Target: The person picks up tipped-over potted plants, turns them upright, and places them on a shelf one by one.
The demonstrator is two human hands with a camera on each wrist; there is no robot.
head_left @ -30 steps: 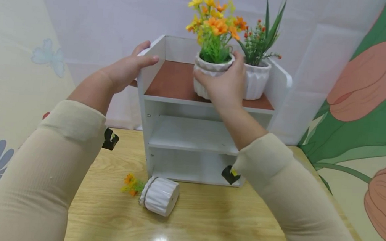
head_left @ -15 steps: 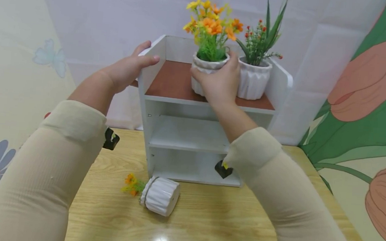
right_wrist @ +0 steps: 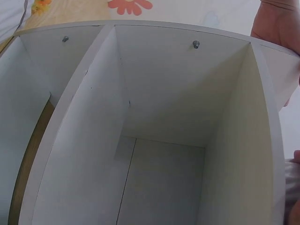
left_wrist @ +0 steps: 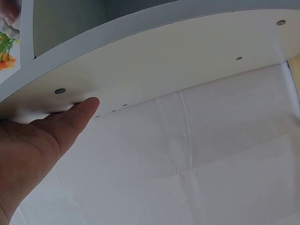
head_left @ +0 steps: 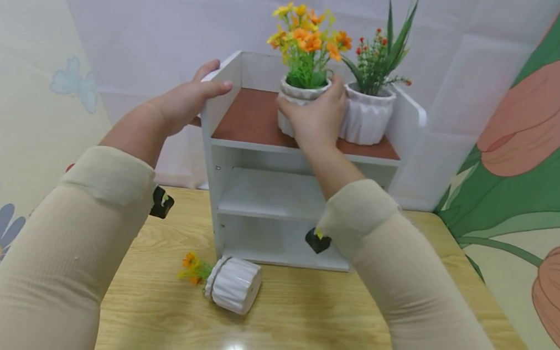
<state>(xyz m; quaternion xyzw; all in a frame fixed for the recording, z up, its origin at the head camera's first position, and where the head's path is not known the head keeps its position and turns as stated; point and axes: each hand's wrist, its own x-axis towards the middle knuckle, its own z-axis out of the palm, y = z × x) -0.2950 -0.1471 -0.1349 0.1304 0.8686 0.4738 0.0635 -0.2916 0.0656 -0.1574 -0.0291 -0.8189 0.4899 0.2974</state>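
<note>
We find the right hand (head_left: 318,120) clasping the flowerpot (head_left: 301,93) and the left hand (head_left: 178,102) gripping the shelf (head_left: 273,194), judging this placement, with gentle release called for next.

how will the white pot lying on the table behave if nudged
The pot may roll, since its round side lies on the table, though the flowers sticking out could hamper that. Its glossy surface looks somewhat slippery to grip.

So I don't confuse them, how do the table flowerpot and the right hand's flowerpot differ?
The table flowerpot lies on its side; the held flowerpot is upright. The table flowerpot is untouched; the right hand grips the held flowerpot. Both are white with yellow and orange flowers.
</note>
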